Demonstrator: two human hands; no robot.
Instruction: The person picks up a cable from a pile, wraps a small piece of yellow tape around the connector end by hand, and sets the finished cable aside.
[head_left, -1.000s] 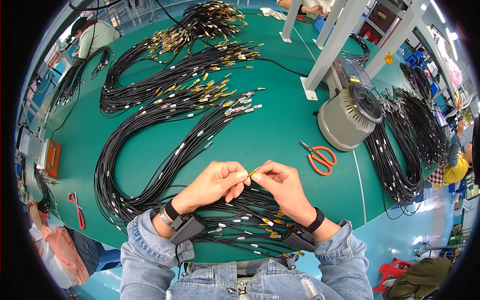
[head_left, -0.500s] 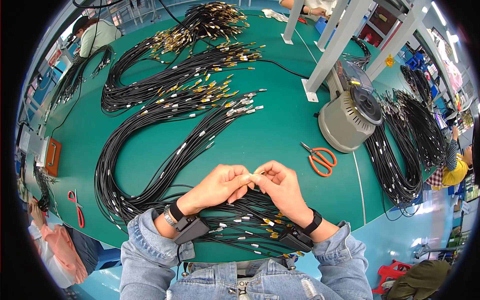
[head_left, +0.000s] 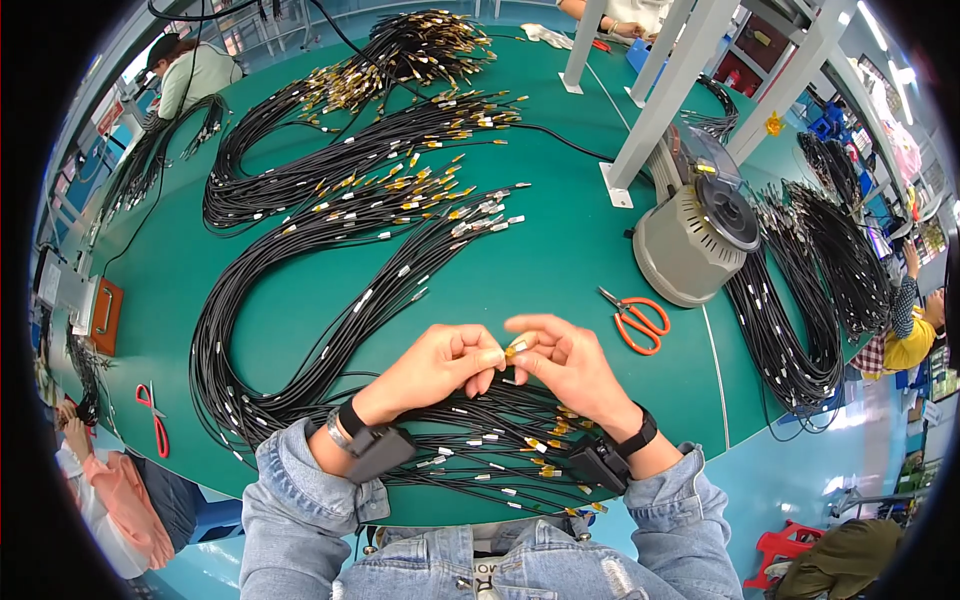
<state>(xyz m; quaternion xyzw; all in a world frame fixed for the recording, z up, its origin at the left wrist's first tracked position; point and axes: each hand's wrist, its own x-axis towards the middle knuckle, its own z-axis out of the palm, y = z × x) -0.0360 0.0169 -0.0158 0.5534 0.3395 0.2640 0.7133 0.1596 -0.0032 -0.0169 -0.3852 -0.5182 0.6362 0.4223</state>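
In front of my chest my two hands come close together over a spread of black cables (head_left: 470, 432). Thumb and fingers of my left hand (head_left: 452, 366) are pinched together; what lies between them is too small to make out. My right hand (head_left: 568, 368) grips a small yellow-and-white cable end (head_left: 517, 348) between thumb and fingers, its index finger lifted above. The cables under my wrists carry white labels and yellow or silver tips. A thick curved bundle of the same black cables (head_left: 235, 320) lies just left and beyond.
Orange-handled snips (head_left: 640, 322) lie right of my hands, before a grey tape dispenser (head_left: 695, 240). Metal posts (head_left: 655, 110) rise behind it. More cable bundles (head_left: 400, 60) lie at the far side and right. Red-handled scissors (head_left: 155, 420) are at left. Other people sit around the table.
My hands have parted slightly at the fingertips. My right index finger has lifted and straightened, and the yellow-and-white cable end now shows in that hand.
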